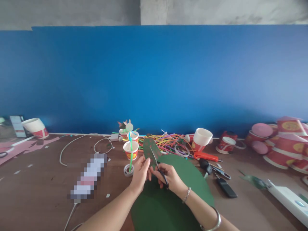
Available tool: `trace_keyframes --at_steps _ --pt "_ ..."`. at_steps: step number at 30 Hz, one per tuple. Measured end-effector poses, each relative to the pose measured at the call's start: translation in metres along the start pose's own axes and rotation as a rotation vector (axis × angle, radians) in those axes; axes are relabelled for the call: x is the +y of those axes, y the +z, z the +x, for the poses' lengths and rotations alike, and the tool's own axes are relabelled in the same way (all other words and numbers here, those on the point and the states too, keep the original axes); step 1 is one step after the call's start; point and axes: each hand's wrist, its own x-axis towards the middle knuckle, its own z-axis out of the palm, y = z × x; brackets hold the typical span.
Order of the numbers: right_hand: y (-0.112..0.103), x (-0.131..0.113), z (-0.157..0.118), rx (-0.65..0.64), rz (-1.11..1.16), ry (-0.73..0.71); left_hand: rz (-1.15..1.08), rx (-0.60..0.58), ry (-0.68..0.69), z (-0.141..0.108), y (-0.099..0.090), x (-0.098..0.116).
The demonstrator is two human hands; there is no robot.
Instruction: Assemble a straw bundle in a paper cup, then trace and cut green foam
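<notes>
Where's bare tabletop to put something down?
Best: front left, between pink paper and pixelated device, bar a few white scraps. Smaller: right, between green sheet and white tool, below black fob. Crowded: beyond the scissors, with straws and paper cups; far right, stacked cups.

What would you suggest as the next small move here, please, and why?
Perhaps slide the left hand slightly away from the scissors before any cut: it grips the speckled paper close beside their blades, while the right hand holds their handles.
</notes>
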Motion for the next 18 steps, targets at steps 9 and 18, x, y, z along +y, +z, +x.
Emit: trace_keyframes --at_steps 9,18 --pt "-0.002 0.011 0.003 -0.010 0.042 -0.058 0.010 -0.050 -0.015 -0.002 0.001 -0.002" --pt "-0.003 0.004 0.003 0.004 -0.016 -0.007 -0.020 -0.030 -0.017 -0.002 0.002 0.000"
